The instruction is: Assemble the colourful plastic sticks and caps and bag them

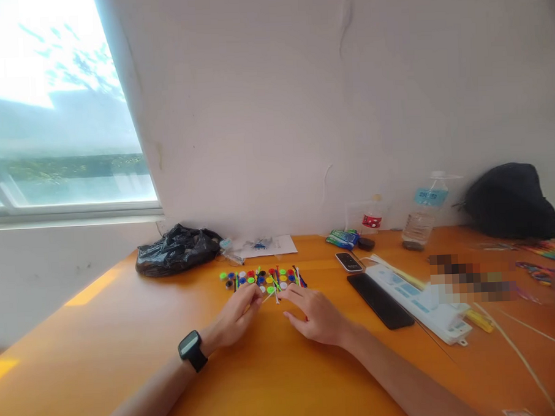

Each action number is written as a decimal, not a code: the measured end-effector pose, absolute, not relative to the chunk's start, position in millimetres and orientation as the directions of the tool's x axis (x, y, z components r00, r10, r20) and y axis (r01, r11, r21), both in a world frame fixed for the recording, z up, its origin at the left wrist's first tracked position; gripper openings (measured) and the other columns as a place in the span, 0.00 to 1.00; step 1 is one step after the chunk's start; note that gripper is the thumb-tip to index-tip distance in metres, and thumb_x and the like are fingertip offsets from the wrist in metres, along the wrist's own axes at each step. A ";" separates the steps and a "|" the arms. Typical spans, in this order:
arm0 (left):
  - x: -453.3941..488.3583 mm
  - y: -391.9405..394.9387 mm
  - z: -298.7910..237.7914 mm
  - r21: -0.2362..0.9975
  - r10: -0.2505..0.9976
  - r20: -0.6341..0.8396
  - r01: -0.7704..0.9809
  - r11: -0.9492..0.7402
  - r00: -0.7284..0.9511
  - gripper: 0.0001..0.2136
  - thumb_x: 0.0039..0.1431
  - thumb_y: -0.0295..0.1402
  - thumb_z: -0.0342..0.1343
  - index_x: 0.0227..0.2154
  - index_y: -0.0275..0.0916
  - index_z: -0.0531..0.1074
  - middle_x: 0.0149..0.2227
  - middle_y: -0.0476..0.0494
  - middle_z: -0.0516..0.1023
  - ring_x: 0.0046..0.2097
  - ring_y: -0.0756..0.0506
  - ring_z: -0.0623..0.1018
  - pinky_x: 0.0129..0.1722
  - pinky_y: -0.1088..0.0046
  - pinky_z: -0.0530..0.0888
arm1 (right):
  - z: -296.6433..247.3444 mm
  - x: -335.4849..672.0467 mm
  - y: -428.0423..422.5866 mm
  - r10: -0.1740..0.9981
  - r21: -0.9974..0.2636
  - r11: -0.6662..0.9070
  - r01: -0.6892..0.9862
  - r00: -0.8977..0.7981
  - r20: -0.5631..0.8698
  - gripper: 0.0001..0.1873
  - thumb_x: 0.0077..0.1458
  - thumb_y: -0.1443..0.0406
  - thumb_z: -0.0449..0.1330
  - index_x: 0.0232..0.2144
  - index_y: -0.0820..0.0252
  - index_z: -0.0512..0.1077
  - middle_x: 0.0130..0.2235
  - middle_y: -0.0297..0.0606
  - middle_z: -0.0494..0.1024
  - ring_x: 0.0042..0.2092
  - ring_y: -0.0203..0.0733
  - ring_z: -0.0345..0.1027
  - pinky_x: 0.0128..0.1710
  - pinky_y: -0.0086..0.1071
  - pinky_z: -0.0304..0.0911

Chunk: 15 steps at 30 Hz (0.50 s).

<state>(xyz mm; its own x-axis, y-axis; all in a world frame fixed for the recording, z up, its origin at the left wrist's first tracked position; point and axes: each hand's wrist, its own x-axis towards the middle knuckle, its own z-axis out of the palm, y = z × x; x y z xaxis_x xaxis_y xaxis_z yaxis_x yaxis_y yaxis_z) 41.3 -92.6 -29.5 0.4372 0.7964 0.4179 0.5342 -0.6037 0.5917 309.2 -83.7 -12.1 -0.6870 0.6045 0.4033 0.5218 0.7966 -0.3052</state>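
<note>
Rows of small round plastic pieces (242, 280) in green, blue, red, yellow, white and black lie on the table, with thin coloured sticks (301, 277) among them. At the near edge of this cluster is my left hand (238, 311), wearing a black watch (192, 350). Its fingers are bent and pressed together; whatever they hold, if anything, is hidden. A thin white stick (269, 296) shows just beside those fingertips. My right hand (318, 315) is opposite, its index finger stretched toward the pieces and its thumb apart. A tiny red bit shows by that thumb, too small to name.
Behind the pieces are a black plastic bag (180, 250) and a white paper sheet (286, 245). To the right lie a black phone (380, 300), a white power strip (415, 303) and a small white device (348, 262). Bottles (419, 226) and a black backpack (507, 201) stand farther back.
</note>
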 end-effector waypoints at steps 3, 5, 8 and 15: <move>55.5 -103.1 -31.4 0.624 0.765 0.366 0.469 -0.624 0.531 0.14 0.75 0.41 0.41 0.39 0.42 0.68 0.39 0.41 0.74 0.42 0.41 0.71 0.45 0.64 0.72 | -13.4 306.2 -88.8 0.589 -0.357 0.807 0.471 -0.696 0.411 0.20 0.66 0.62 0.58 0.60 0.51 0.68 0.55 0.42 0.77 0.50 0.46 0.74 0.49 0.35 0.67; 61.6 -107.0 -33.8 0.637 0.746 0.349 0.440 -0.633 0.568 0.13 0.75 0.41 0.41 0.41 0.43 0.69 0.41 0.41 0.75 0.43 0.41 0.72 0.46 0.65 0.72 | -15.3 304.7 -90.7 0.612 -0.409 0.786 0.464 -0.682 0.402 0.22 0.66 0.61 0.59 0.61 0.52 0.66 0.52 0.40 0.79 0.43 0.43 0.75 0.45 0.33 0.66; 65.9 -109.6 -36.4 0.643 0.742 0.322 0.439 -0.627 0.588 0.14 0.76 0.41 0.41 0.42 0.42 0.69 0.42 0.41 0.76 0.43 0.42 0.73 0.46 0.66 0.72 | -19.1 302.7 -90.8 0.655 -0.486 0.740 0.465 -0.663 0.363 0.23 0.66 0.62 0.60 0.61 0.50 0.66 0.48 0.36 0.81 0.35 0.38 0.73 0.40 0.30 0.64; 63.6 -108.3 -33.8 0.658 0.713 0.264 0.419 -0.626 0.649 0.07 0.69 0.31 0.46 0.42 0.43 0.68 0.44 0.42 0.75 0.44 0.43 0.72 0.49 0.65 0.73 | -28.1 304.8 -78.3 0.652 -0.461 0.741 0.488 -0.686 0.322 0.08 0.65 0.70 0.57 0.39 0.55 0.76 0.38 0.34 0.82 0.38 0.40 0.73 0.40 0.29 0.62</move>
